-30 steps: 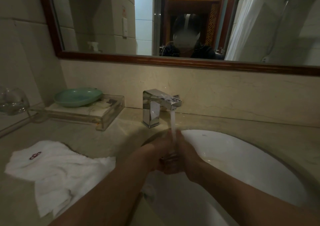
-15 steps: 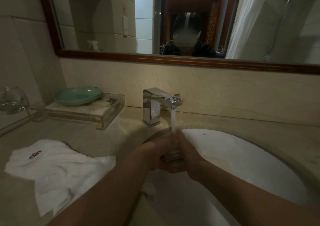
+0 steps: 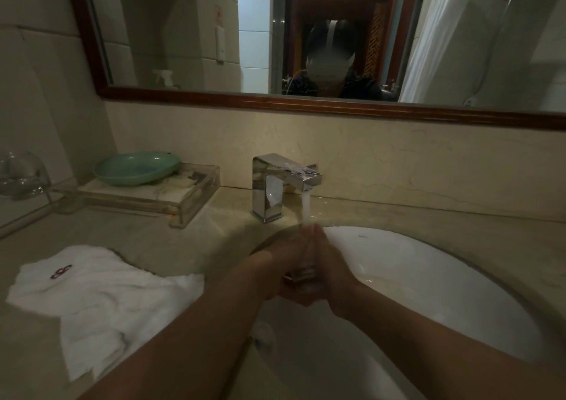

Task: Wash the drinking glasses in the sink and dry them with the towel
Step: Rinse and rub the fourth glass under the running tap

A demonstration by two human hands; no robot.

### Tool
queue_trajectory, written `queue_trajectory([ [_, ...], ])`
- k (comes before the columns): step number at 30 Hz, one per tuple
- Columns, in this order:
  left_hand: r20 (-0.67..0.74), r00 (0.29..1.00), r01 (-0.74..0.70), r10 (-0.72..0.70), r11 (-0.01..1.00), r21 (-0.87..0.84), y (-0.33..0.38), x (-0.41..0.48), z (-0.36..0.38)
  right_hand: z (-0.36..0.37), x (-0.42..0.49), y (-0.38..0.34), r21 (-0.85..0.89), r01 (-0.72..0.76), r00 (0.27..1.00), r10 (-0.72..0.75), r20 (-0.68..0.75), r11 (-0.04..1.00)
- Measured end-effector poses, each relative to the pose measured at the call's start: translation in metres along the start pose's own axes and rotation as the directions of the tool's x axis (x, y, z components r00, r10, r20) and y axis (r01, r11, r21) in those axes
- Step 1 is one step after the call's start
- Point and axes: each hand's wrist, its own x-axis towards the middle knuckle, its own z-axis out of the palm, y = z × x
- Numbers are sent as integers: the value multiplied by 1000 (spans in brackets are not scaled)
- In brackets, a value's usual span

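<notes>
Glass (image 3: 304, 269) still under stream (image 3: 305, 211) — unmoved

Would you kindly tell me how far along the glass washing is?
Nothing looks finished yet. In hand: the left hand and right hand hold a glass under the running tap over the sink. Left: drying; the towel lies crumpled on the counter. Whether the far-left glass is washed, I cannot tell.
</notes>
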Motion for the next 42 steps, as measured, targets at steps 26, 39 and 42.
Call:
queue_trajectory([
  [26, 109, 992, -54, 65, 993, -107, 0, -9, -7, -2, 0, 2, -9, 96, 991, -95, 94, 995],
  [39, -79, 997, -17, 12, 998, -64, -6, 9, -1, 0, 3, 6, 13, 34, 998, -35, 58, 999],
  [42, -84, 996, 5, -12, 996, -90, -2, 12, -3, 2, 4, 2, -34, 77, 994, -79, -74, 996],
])
